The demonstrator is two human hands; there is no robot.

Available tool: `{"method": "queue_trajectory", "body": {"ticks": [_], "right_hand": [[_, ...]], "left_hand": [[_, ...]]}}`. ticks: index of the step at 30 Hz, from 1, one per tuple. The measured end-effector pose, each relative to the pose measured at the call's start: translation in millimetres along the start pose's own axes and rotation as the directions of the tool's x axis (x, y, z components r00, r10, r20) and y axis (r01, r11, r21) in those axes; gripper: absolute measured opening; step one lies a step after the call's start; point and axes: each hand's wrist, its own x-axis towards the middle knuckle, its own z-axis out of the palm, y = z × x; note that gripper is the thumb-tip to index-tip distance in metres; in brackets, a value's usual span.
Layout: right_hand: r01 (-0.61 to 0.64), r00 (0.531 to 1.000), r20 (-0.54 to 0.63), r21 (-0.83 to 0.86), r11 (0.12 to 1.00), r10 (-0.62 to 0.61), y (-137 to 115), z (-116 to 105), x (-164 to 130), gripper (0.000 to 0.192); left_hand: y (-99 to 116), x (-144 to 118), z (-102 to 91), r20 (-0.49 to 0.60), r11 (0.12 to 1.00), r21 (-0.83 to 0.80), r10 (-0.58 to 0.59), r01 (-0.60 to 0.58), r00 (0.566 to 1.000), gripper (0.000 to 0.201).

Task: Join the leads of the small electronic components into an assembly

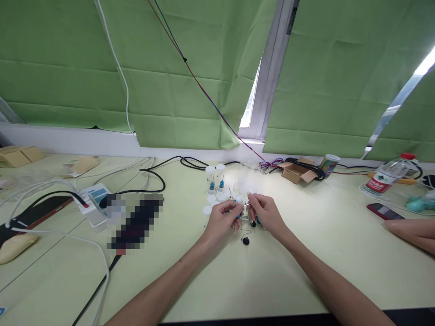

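My left hand (222, 217) is closed in a pinch around a small blue piece with a thin metal rod (230, 192) sticking up from it. My right hand (268, 213), also pinched, meets it from the right with a thin whitish stick (247, 204) between thumb and finger. Fingers partly hide the small parts lying under both hands. Just in front of them a black round knob with a bent wire (246, 241) rests on the table. Behind my left hand stand two small white-capped clear vials (210, 174) with blue pieces inside, near several white round caps (207, 210).
A power strip (95, 203) and cables lie on the left. Farther back are an open cardboard box (296, 172) and a can (329, 165). To the right are a water bottle (384, 179), a phone (385, 211) and another person's arm (413, 231).
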Motion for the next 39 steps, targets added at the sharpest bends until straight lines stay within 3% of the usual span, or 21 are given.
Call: {"method": "queue_trajectory", "body": {"ticks": [11, 25, 39], "right_hand": [[-0.04, 0.999, 0.027, 0.062, 0.997, 0.038, -3.8, -0.1, 1.6, 0.051], [-0.039, 0.998, 0.045, -0.024, 0.999, 0.04, 2.8, -2.7, 2.8, 0.052], [-0.009, 1.0, 0.001, -0.063, 0.998, 0.009, 0.2, -0.3, 1.6, 0.051]], "left_hand": [[2.9, -1.4, 0.9, 0.009, 0.982, 0.177, 0.062, -0.062, 0.998, 0.03], [4.3, -4.0, 2.6, -0.007, 0.931, 0.319, 0.192, -0.179, 0.981, 0.031], [-4.3, 4.4, -0.7, -0.06, 0.997, 0.066, 0.038, -0.034, 0.998, 0.035]]}}
